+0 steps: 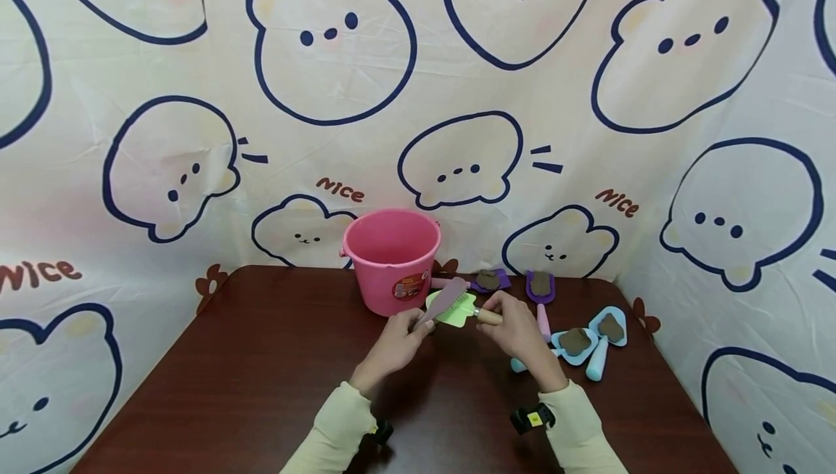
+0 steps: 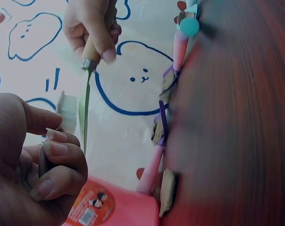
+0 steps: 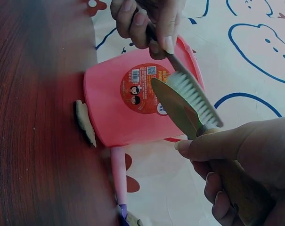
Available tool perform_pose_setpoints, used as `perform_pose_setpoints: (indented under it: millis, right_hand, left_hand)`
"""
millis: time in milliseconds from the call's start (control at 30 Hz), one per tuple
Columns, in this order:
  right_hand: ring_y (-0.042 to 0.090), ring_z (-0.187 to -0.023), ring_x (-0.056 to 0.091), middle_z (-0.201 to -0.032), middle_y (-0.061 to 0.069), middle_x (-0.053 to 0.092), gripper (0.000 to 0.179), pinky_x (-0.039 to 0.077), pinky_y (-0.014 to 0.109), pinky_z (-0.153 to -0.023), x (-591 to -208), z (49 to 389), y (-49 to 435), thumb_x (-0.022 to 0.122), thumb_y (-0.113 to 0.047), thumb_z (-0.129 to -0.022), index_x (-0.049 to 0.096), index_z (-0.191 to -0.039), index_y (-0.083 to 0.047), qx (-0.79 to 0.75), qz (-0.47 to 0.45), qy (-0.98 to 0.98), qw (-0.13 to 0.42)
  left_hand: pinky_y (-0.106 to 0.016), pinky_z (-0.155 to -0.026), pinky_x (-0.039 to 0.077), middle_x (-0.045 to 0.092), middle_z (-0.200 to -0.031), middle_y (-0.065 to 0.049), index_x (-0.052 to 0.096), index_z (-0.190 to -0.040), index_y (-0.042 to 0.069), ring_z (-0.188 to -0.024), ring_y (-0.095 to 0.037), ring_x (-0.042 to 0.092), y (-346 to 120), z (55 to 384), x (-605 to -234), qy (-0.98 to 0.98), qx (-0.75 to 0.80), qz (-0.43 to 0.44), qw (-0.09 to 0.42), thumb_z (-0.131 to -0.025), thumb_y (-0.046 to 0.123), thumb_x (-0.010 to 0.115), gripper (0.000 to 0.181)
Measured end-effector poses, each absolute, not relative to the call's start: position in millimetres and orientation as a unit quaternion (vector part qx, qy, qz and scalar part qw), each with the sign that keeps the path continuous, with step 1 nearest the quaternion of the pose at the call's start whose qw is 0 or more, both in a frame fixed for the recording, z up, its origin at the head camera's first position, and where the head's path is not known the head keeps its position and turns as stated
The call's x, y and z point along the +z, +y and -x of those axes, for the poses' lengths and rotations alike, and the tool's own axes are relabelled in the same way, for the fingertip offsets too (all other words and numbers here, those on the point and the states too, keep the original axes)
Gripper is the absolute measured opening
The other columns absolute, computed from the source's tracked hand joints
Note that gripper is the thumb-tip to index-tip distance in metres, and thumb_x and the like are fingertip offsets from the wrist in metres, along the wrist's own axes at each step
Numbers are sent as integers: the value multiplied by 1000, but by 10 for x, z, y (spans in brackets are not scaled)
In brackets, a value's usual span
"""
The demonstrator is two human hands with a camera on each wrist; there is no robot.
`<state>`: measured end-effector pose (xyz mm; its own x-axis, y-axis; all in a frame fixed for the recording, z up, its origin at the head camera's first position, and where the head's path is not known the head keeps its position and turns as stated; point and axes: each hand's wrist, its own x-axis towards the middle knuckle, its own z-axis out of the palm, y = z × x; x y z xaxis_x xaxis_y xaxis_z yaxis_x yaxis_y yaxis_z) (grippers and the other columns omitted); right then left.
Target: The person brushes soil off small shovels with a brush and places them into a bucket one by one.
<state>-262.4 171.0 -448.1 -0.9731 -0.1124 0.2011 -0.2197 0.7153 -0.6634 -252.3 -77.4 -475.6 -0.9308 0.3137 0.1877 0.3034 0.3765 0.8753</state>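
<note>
My left hand (image 1: 403, 334) grips a mauve brush (image 1: 451, 292) by its handle; pale bristles (image 3: 194, 96) line one side of its head. A small trowel with a green blade (image 1: 462, 312) and wooden handle (image 3: 239, 186) is in my right hand (image 1: 519, 327), the fingers curled round the handle. In the right wrist view, the bristles lie right against the blade. Both tools are held above the dark table (image 1: 261, 372), in front of a pink bucket (image 1: 372, 289).
Right of the bucket lie two purple scoops (image 1: 548, 298) with pink handles and two light blue scoops (image 1: 596, 366), each with a brown lump in it. A brownish piece (image 3: 85, 123) lies beside the bucket's base. A bear-print cloth (image 1: 366, 162) surrounds the table.
</note>
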Motion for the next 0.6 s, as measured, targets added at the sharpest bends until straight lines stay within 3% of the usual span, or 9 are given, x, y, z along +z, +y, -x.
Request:
perform_pose_setpoints:
  millis: [133,367,600]
  right_hand:
    - [18,-76,58,-92,5,68,30,49,34,-69,-4484,2621,1707,87,-10,-79,64,-99,-9,366,-89,-923,75]
    - [18,-75,58,-92,5,68,29,48,34,-69,-4496,2618,1700,87,-10,-80,64,-99,-9,364,-89,-924,78]
    - [18,-75,57,-92,4,67,31,49,34,-69,-4491,2616,1692,87,-10,-79,63,-98,-10,366,-91,-923,77]
  left_hand:
    - [-25,-54,37,49,-74,-2,64,-114,3,-59,-13,43,-734,2474,-4746,828,524,-197,5,-105,19,55,20]
    - [-24,-52,37,50,-75,-2,62,-125,3,-58,-12,44,-654,2433,-4764,824,526,-207,20,-105,21,56,28]
    - [-24,-52,38,50,-75,-2,62,-126,4,-58,-12,44,-653,2444,-4798,828,521,-206,19,-105,22,56,28]
